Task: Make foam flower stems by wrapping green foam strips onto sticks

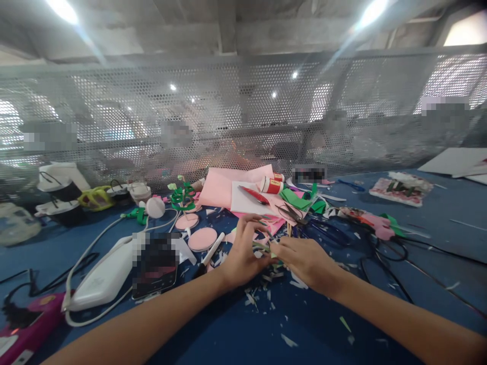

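My left hand is curled at the middle of the table, its thumb and fingers around a narrow green paper strip. Close against it, the fingers of my right hand are pinched together at the strip's right end; a thin greyish piece shows at their tips, but what they grip is partly hidden. Small paper scraps lie beneath both hands. Just beyond are scissors with dark blue handles, pink paper sheets, a red pointed tool and a white-and-red bottle.
Round pink discs, a green curled paper plant, a phone and a white power bank with cable lie left. A magenta power strip is nearest. Black cables run right. A perforated metal screen stands behind.
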`<state>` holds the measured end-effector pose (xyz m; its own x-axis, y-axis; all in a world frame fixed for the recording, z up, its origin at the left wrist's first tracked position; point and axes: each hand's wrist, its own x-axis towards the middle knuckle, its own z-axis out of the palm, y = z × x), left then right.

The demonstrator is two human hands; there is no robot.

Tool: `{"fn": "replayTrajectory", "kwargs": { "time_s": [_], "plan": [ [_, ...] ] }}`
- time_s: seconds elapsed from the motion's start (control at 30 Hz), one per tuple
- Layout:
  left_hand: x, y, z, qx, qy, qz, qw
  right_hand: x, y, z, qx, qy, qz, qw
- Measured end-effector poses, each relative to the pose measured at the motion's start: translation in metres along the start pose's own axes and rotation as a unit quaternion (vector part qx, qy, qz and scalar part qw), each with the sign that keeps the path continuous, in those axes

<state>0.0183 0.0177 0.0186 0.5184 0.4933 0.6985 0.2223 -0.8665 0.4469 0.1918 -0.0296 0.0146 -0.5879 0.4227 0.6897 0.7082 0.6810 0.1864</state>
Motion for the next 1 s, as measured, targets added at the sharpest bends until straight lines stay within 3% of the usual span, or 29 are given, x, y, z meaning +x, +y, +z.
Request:
{"fn": "replayTrajectory", "kwargs": {
  "time_s": [0.1,0.37,0.43,0.57,0.73,1.0],
  "plan": [
    [-0.0004,-0.0013,0.0005,-0.004,0.013,-0.009,1.0,0.0011,-0.0006,-0.0009,-0.006,0.009,-0.002,1.0],
    [0.0013,-0.0046,-0.0003,0.029,-0.125,0.052,0.99,0.0016,0.0,-0.0011,-0.006,-0.008,-0.007,1.0],
    [0.0016,-0.0046,0.0001,0.029,-0.116,0.055,0.991,0.0005,0.0014,0.0001,-0.002,-0.013,0.003,1.0],
    [0.0015,-0.004,0.0004,0.003,-0.044,0.029,0.999,-0.0025,0.0043,0.003,0.009,-0.021,0.03,0.999],
    [-0.0003,-0.0041,0.0006,-0.014,-0.014,0.014,1.0,-0.0032,0.0045,0.0045,-0.008,-0.017,0.029,0.999],
    [-0.0004,-0.0023,-0.0023,0.03,-0.108,0.049,0.992,-0.0008,0.0052,0.0015,0.007,-0.011,-0.019,1.0]
  ]
}}
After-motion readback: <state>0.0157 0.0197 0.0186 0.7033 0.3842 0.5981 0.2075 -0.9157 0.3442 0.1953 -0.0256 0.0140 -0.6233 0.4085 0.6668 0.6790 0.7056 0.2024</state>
